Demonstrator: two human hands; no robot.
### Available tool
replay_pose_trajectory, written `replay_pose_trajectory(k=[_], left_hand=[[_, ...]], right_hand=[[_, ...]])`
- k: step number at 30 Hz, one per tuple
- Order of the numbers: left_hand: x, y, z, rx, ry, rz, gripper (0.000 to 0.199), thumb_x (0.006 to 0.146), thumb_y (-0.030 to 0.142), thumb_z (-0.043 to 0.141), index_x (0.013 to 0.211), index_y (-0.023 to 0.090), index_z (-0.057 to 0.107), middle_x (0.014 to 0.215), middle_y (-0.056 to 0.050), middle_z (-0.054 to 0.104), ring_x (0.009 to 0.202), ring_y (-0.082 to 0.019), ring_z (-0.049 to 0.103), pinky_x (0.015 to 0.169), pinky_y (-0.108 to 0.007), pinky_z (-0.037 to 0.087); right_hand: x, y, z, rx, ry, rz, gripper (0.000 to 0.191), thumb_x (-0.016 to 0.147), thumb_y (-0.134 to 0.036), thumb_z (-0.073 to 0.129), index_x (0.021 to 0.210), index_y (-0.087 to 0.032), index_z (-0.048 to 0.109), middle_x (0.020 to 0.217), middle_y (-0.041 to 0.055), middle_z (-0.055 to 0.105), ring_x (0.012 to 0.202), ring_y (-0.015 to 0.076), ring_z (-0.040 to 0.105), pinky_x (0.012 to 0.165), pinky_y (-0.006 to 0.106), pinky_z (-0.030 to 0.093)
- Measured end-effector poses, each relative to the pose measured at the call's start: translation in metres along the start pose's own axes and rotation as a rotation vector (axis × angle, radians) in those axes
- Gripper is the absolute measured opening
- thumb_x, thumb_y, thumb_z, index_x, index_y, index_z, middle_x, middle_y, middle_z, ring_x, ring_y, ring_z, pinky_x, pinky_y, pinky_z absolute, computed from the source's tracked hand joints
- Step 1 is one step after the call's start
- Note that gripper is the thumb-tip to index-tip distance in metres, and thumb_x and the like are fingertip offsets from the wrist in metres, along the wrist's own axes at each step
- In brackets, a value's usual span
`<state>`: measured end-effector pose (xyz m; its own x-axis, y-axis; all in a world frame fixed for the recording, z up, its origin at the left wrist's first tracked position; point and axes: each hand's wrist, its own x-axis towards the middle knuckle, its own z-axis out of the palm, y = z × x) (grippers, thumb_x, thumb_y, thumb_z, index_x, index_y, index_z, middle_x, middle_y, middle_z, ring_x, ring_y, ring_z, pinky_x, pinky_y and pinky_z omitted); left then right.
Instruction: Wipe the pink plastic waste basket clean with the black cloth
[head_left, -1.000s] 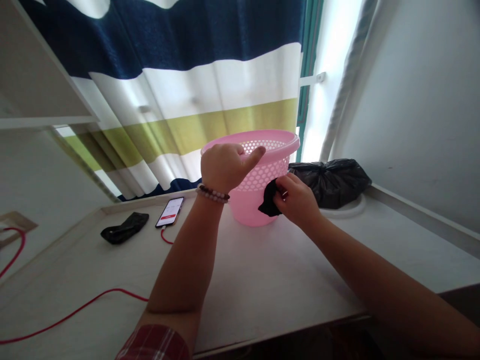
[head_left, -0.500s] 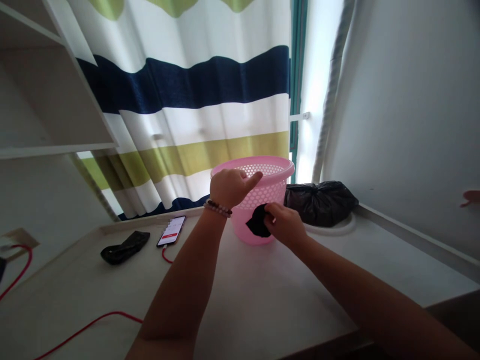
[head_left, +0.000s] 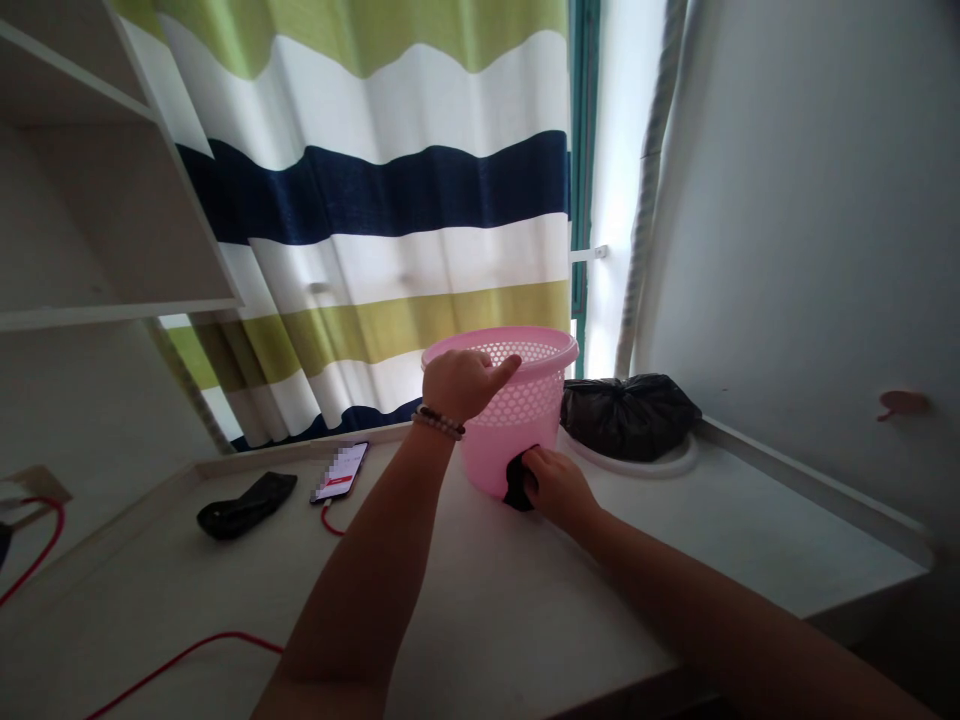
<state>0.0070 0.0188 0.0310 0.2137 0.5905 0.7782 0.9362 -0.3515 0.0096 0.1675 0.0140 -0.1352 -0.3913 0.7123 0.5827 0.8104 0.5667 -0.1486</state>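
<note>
A pink plastic basket (head_left: 525, 410) with a perforated upper wall stands upright on the white table (head_left: 465, 600). My left hand (head_left: 465, 385), with a beaded bracelet at its wrist, grips the near left of the rim, thumb pointing right along it. Low on the basket's front, my right hand (head_left: 559, 485) is closed on a black cloth (head_left: 517, 483) and presses it against the pink wall. Part of the cloth is hidden behind the fingers.
A knotted black plastic bag (head_left: 634, 415) rests on a round white lid-like piece (head_left: 667, 460) right of the basket. To the left lie a phone (head_left: 341, 472) on a red cable (head_left: 187, 650) and a folded black item (head_left: 247, 505). A striped curtain (head_left: 375, 260) hangs behind.
My right hand has moved the black cloth down the basket's front, near its base. The left hand stays on the rim. The view has tilted slightly upward.
</note>
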Motion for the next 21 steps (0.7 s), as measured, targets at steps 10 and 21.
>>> replay_pose_trajectory(k=[10, 21], left_hand=[[-0.001, 0.002, -0.003, 0.028, -0.032, -0.005, 0.066, 0.080, 0.070, 0.024, 0.047, 0.017, 0.042, 0.045, -0.002, 0.042, 0.045, -0.010, 0.031, 0.050, -0.029, 0.015], [0.003, 0.002, -0.001, 0.031, -0.027, -0.007, 0.065, 0.080, 0.070, 0.027, 0.046, 0.016, 0.043, 0.044, -0.001, 0.041, 0.045, -0.010, 0.028, 0.049, -0.027, 0.013]], right_hand=[[0.037, 0.037, -0.049, 0.117, 0.260, 0.232, 0.012, 0.078, -0.023, 0.047, 0.087, -0.018, 0.053, 0.077, 0.0049, 0.062, 0.066, 0.0171, 0.055, 0.059, 0.026, 0.033], [0.033, 0.016, -0.034, 0.210, 0.202, 0.116, 0.013, 0.080, -0.025, 0.046, 0.090, -0.018, 0.051, 0.082, 0.0051, 0.062, 0.071, 0.0167, 0.054, 0.063, 0.026, 0.036]])
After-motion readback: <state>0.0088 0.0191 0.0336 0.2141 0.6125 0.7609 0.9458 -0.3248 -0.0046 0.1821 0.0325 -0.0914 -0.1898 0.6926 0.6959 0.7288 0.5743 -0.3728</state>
